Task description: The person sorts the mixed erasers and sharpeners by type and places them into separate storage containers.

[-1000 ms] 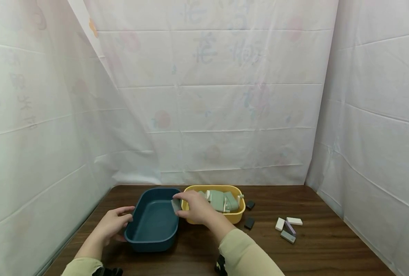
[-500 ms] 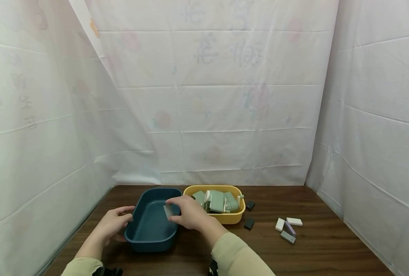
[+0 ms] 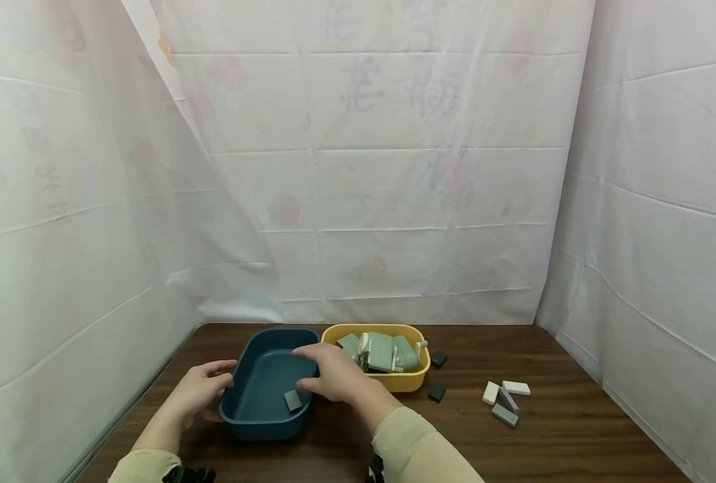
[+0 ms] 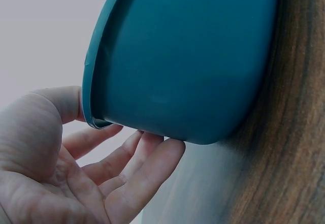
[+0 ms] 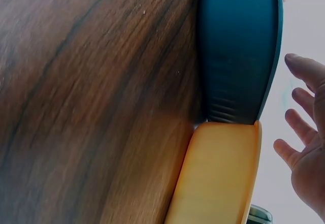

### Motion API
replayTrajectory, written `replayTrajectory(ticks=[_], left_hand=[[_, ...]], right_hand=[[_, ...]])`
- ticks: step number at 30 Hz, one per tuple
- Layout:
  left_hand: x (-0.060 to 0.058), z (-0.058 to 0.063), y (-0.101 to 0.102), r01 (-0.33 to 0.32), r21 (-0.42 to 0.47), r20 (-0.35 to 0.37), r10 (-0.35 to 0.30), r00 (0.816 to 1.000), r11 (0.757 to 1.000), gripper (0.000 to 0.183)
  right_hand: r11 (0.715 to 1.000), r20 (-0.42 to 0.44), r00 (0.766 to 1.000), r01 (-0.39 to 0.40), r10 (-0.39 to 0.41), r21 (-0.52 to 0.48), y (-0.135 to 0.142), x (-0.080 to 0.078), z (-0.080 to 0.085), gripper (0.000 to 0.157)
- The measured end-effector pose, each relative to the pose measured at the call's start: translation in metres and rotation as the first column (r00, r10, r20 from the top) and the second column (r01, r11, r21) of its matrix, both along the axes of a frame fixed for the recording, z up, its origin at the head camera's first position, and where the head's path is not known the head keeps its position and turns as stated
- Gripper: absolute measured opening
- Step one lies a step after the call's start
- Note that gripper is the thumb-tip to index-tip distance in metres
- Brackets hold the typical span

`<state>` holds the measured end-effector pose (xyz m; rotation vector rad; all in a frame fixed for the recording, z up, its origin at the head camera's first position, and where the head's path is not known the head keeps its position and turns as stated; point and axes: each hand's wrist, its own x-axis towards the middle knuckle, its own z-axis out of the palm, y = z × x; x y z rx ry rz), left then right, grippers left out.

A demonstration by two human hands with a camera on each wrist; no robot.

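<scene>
A small grey rectangular block (image 3: 293, 400) lies inside the dark blue plastic bin (image 3: 265, 424), near its front right corner. My right hand (image 3: 336, 371) hovers over the bin's right rim, fingers spread apart and holding nothing. In the right wrist view, the fingers (image 5: 300, 127) show loosely bent, away from both bins. At the bin's left side, my left hand (image 3: 197, 392) holds the rim lightly. The left wrist view has its thumb (image 4: 71, 102) at the rim and its fingertips (image 4: 175, 148) against the outer wall.
Touching the blue bin on the right is a yellow bin (image 3: 399, 384) holding several pale green boxy things (image 3: 379, 350). Two black blocks (image 3: 436, 392) lie beside it. Farther right sits a cluster of white blocks (image 3: 516, 388), a purple block (image 3: 508, 400) and a grey block (image 3: 505, 415).
The right hand moved left from the yellow bin to over the blue bin and let go of the grey block, which now lies inside. The left hand stayed put.
</scene>
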<state>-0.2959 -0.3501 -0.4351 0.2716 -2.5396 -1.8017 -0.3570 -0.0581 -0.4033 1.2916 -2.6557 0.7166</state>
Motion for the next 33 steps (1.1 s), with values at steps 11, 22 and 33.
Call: replayTrajectory(ticks=[11, 22, 33], left_hand=[[0.001, 0.001, 0.000, 0.000, -0.001, 0.001, 0.000, 1.000, 1.000, 0.056], [0.000, 0.000, 0.000, 0.000, 0.003, 0.003, 0.000, 1.000, 1.000, 0.056], [0.001, 0.000, -0.001, -0.007, 0.012, -0.003, 0.007, 1.000, 1.000, 0.057]], right_hand=[[0.998, 0.005, 1.000, 0.029, -0.029, -0.049, 0.011, 0.000, 0.003, 0.055], [0.985, -0.015, 0.998, 0.052, -0.056, -0.163, 0.035, -0.002, 0.020, 0.053], [0.962, -0.028, 0.997, 0.065, -0.076, -0.264, 0.072, -0.006, 0.028, 0.054]])
